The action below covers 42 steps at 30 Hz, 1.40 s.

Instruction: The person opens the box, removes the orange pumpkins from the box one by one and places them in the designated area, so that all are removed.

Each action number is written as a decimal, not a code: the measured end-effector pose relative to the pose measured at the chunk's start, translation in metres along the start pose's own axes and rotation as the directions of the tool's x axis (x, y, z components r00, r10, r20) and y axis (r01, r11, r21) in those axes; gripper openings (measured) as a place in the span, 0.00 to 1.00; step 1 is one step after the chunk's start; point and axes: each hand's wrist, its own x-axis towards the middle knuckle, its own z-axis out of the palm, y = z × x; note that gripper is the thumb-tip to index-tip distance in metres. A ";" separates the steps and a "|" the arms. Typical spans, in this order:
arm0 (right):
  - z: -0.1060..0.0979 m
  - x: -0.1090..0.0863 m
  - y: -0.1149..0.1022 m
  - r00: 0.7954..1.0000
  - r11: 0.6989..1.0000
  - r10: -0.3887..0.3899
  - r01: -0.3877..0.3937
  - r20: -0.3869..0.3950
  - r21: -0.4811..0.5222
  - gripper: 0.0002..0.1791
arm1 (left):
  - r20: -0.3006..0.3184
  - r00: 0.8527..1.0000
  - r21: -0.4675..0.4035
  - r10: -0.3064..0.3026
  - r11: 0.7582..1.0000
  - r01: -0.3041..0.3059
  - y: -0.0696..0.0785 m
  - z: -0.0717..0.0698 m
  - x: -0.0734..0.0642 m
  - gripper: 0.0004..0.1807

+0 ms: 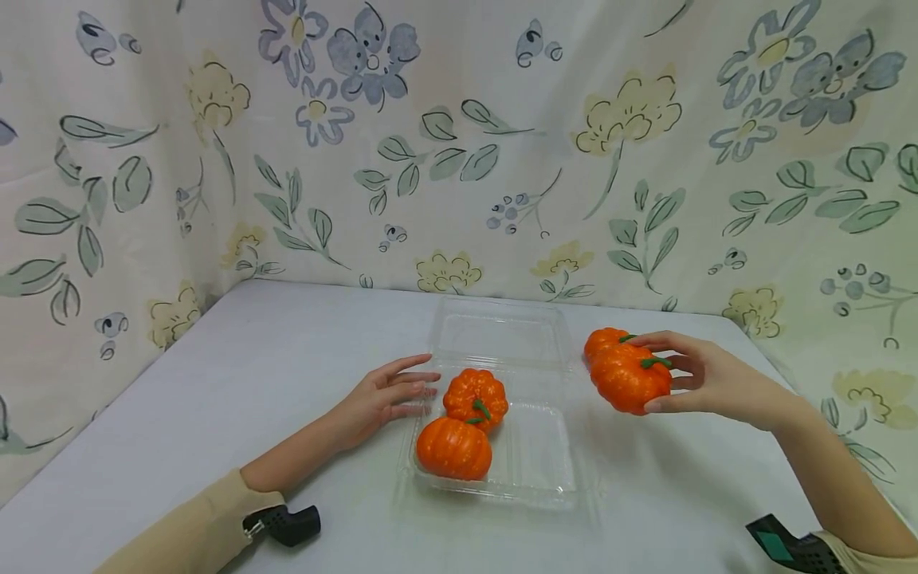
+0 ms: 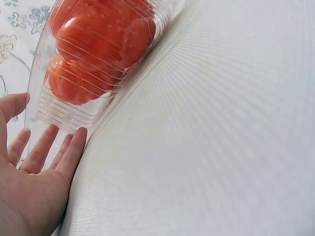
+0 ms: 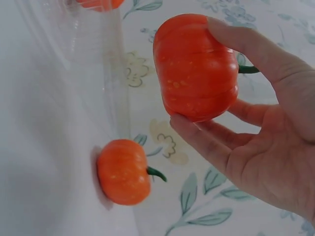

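Right of the clear clamshell point(image 1: 534, 446), held pumpkin point(image 1: 625, 381) is up off the bench point(image 1: 287, 359), green stem toward the palm. Right hand point(image 1: 706, 379) has it pinched between thumb and fingers point(image 3: 202, 140). Bench pumpkin point(image 1: 601, 341) sits behind it, also right of the clamshell; the held one covers part of it in the head view.

Left hand point(image 1: 376, 410) is at the clamshell's left side, fingers spread; can't tell if they touch the wall. That ribbed wall stands between them and two more orange ones inside: front pumpkin point(image 1: 453, 450) and rear pumpkin point(image 1: 473, 395), together in the clamshell's left half. Lid point(image 1: 498, 339) is folded open flat at its far side.

Floral cloth point(image 1: 445, 223) hangs beyond the clamshell. Black wrist units either side of it: left unit point(image 1: 290, 526), right unit point(image 1: 796, 546), the latter with a green panel.
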 end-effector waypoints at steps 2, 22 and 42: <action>-0.005 -0.003 0.001 1.000 1.000 0.007 -0.008 -0.021 -0.002 0.36 | 0.001 1.000 0.001 -0.001 1.000 0.001 0.000 0.000 0.000 0.34; -0.039 -0.020 0.029 0.977 0.982 0.153 -0.167 -0.148 -0.091 0.38 | 0.008 1.000 0.003 0.004 1.000 -0.004 -0.002 0.000 0.001 0.35; -0.052 -0.021 0.066 0.937 0.942 0.288 -0.315 -0.198 -0.118 0.46 | 0.006 1.000 -0.003 0.005 1.000 -0.005 -0.002 -0.001 0.001 0.35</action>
